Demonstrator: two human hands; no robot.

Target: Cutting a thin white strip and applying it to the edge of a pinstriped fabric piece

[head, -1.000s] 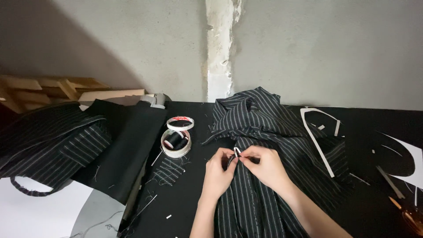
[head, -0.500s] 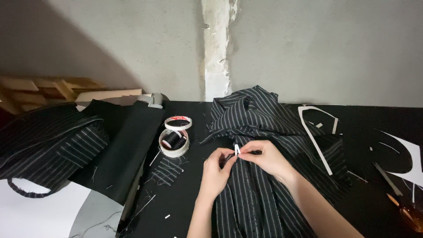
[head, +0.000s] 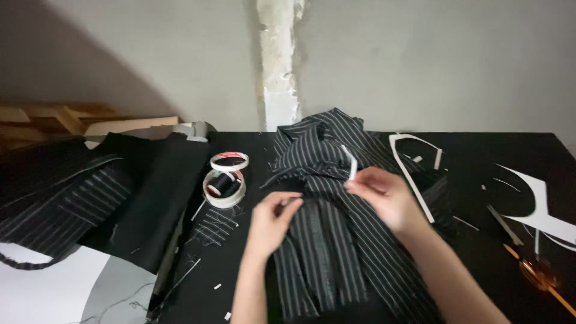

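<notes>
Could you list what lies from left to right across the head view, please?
Folded striped cloth → tape rolls → left hand → white strip in the right hand → white curved paper piece → scissors.

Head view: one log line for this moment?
right hand: pinching white strip | left hand: on striped fabric | tape rolls: left, untouched

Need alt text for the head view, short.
Two bare hands work over a black pinstriped garment on a black table; the right hand pinches a thin white strip, the left hand touches the fabric. Tape rolls lie to the left.
</notes>
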